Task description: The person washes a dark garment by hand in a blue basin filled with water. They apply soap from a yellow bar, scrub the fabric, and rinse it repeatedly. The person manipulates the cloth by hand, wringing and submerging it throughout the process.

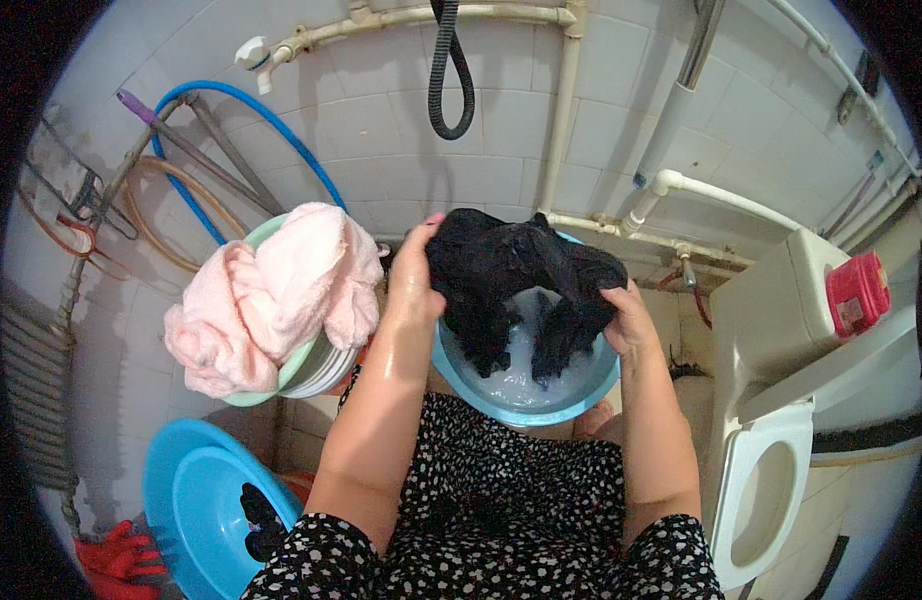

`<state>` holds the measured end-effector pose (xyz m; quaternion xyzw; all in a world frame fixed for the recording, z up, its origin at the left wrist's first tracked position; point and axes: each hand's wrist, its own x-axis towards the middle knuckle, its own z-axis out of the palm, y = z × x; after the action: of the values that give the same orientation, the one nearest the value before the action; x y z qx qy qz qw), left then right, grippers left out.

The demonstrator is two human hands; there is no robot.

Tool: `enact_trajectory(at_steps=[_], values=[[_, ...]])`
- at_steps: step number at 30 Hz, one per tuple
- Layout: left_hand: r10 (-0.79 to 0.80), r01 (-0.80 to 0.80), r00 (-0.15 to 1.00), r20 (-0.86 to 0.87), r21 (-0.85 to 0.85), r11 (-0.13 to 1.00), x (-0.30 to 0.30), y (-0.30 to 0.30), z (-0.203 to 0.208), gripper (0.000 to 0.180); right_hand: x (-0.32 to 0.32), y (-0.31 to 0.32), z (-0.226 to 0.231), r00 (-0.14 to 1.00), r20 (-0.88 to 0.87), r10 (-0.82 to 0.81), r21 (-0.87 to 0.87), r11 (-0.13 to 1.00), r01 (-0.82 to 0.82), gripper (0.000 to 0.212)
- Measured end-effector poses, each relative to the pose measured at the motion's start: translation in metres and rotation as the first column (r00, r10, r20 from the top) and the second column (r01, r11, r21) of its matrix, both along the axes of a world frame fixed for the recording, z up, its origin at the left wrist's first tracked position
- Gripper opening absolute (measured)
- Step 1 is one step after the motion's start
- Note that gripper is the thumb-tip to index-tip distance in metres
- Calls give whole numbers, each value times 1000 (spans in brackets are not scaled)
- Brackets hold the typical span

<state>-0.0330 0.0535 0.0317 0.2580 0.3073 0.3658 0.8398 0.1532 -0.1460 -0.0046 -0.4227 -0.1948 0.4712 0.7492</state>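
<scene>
Between my two hands a wet black garment (501, 260) is stretched, its lower parts hanging into a blue basin (521, 415) of cloudy, sudsy water (531, 340). My left hand (416, 270) grips the garment's left end, thumb toward me. At the other end, my right hand (631, 318) pinches the cloth above the basin's right rim. What kind of garment it is cannot be made out. To the left, a pink fluffy cloth (281, 290) is heaped over a pale green tub (299, 365).
A larger blue basin (186, 500) at lower left holds a small black cloth (263, 522). Red gloves (121, 560) lie beside it. On the right stands a toilet (766, 490) with a red container (858, 293) on its tank. Pipes (441, 14) and a blue hose (251, 100) run along the tiled wall.
</scene>
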Motion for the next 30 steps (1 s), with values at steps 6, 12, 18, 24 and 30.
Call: enact_trajectory(at_steps=[6, 12, 18, 24, 30], values=[[-216, 224, 975, 61, -189, 956, 37, -42, -15, 28, -57, 19, 31, 910, 387, -146, 120, 987, 107, 75], [-429, 458, 855, 290, -36, 888, 47, -43, -38, 32, -109, 36, 35, -22, 936, -353, 350, 918, 187, 48], [-175, 176, 977, -121, -3, 984, 46, -83, -13, 27, -82, 54, 20, 273, 853, -444, 218, 780, 586, 43], [-346, 352, 934, -89, 61, 934, 38, -84, -11, 34, -36, 50, 17, 955, 207, -214, -89, 968, 237, 72], [-358, 355, 933, -30, -67, 932, 34, -65, -19, 34, -36, 36, 26, 986, 106, 128, -22, 992, -126, 50]])
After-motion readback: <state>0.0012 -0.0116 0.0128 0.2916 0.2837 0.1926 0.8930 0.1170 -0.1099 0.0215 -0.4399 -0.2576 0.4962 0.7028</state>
